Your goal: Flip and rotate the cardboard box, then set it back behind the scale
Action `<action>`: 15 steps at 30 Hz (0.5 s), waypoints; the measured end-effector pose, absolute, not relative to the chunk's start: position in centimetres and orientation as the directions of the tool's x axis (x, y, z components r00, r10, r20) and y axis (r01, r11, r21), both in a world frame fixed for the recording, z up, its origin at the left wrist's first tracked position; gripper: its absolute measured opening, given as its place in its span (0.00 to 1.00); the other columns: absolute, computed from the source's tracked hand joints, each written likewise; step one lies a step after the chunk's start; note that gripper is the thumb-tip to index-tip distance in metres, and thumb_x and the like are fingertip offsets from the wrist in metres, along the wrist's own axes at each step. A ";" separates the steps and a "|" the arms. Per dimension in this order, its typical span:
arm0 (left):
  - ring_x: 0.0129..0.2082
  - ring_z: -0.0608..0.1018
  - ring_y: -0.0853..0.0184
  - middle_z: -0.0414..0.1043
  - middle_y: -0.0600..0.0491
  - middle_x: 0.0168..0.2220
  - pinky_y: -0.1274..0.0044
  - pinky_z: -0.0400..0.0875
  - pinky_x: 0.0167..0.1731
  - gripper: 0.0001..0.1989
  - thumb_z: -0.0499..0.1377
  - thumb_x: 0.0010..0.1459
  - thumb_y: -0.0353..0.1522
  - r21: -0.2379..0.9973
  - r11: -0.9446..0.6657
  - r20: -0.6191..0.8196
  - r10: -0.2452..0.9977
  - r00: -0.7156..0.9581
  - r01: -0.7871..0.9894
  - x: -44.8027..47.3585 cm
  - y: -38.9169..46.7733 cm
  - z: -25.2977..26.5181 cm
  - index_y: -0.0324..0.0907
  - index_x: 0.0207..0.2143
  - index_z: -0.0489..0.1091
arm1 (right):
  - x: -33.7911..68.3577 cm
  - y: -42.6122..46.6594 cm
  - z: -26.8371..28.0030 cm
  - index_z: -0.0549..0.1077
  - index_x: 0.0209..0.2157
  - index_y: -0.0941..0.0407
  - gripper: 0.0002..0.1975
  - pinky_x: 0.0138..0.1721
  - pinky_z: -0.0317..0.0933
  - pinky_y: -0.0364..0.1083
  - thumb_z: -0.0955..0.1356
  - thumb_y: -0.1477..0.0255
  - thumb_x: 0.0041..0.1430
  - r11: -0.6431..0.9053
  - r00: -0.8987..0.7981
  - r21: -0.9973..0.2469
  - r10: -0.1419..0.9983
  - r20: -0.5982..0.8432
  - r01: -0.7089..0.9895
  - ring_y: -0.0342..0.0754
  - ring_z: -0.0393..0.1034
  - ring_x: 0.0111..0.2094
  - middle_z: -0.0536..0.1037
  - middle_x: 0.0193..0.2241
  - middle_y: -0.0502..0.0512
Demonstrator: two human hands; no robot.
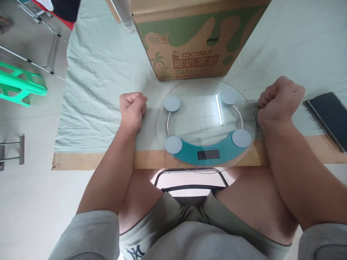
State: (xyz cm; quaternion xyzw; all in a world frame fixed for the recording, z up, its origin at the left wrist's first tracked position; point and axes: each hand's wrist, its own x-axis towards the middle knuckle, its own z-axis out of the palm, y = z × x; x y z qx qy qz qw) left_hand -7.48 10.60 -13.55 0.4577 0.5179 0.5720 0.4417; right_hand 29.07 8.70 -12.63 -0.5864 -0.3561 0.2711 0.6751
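A round glass bathroom scale point(196, 121) lies between my two hands, its front rim reaching past the table edge. It has a teal band with a dark display and round grey pads. To its left, my left hand point(132, 108) rests on the cloth in a fist, with no object showing in it. My right hand point(280, 99) is also curled into a fist, close by the scale's right rim; nothing shows in it either. A brown cardboard box point(195, 47) with green print and the word COCONUT stands just behind the scale.
A pale green cloth point(92, 79) covers the table, leaving a wooden front edge point(78, 160) bare. A dark phone-like slab point(329, 117) lies at the right. On the floor at left are a green plastic stool point(23, 85) and metal frame legs point(29, 59).
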 end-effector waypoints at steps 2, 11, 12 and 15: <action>0.19 0.40 0.78 0.31 0.60 0.20 0.76 0.32 0.20 0.35 0.69 0.49 0.37 0.997 -0.076 0.070 0.978 -0.195 -0.023 -7.6 10.9 -13.9 0.44 0.18 0.39 | 29.1 8.5 -13.0 0.47 0.16 0.54 0.24 0.24 0.28 0.46 0.63 0.81 0.59 0.149 0.584 -0.985 0.794 0.170 0.083 0.35 0.36 0.18 0.42 0.17 0.45; 0.20 0.43 0.75 0.35 0.59 0.20 0.72 0.31 0.22 0.30 0.67 0.52 0.30 0.994 -0.033 0.055 0.976 -0.209 0.106 -7.0 11.7 -14.2 0.44 0.19 0.43 | 28.9 8.7 -13.0 0.45 0.19 0.55 0.25 0.25 0.31 0.46 0.67 0.77 0.56 0.049 0.594 -0.987 0.793 0.133 0.156 0.34 0.38 0.20 0.42 0.18 0.45; 0.20 0.43 0.74 0.35 0.59 0.20 0.72 0.31 0.22 0.30 0.67 0.52 0.30 0.994 -0.021 0.044 0.976 -0.212 0.110 -7.1 11.8 -14.3 0.45 0.19 0.43 | 29.0 8.8 -12.9 0.45 0.20 0.55 0.25 0.25 0.31 0.46 0.67 0.77 0.57 0.033 0.600 -0.988 0.791 0.119 0.153 0.34 0.37 0.20 0.42 0.19 0.45; 0.21 0.42 0.73 0.36 0.59 0.19 0.72 0.32 0.22 0.30 0.68 0.53 0.33 0.994 0.044 -0.022 0.975 -0.221 0.096 -7.6 12.6 -14.6 0.46 0.19 0.44 | 29.0 9.3 -12.3 0.43 0.23 0.54 0.24 0.25 0.29 0.46 0.67 0.77 0.59 -0.007 0.635 -0.992 0.769 0.078 0.130 0.34 0.33 0.21 0.39 0.20 0.45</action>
